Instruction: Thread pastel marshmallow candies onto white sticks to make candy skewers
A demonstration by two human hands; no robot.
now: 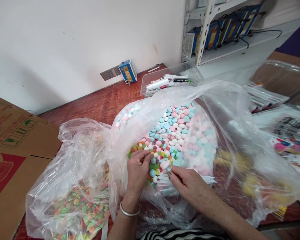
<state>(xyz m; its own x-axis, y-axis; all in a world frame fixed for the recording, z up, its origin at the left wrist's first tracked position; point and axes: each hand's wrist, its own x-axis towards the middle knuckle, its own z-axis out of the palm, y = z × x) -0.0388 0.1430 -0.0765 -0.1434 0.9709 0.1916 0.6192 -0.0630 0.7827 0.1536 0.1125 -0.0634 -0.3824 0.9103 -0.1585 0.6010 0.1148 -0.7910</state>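
A large clear plastic bag [142, 118] lies open on the table, full of pastel pink, blue and white candies [176, 128]. Small ring-shaped candies [142, 145] in green, yellow, orange and red lie on top of them at the near side. Over these rings is my left hand [139, 168], thumb and fingers pinched together; what they hold is too small to name. To its right, my right hand [187, 183] pinches at a small pale piece I cannot make out. Thin white sticks [208, 179] lie under and beside my right hand.
At left, a second clear bag [77, 200] holds more ring candies beside a cardboard box [17, 153]. A clear plastic tub [171, 80] with white tubes stands behind. Yellow items [240, 166] in plastic and printed packets [290, 143] lie at right. A blue device [128, 72] rests against the wall.
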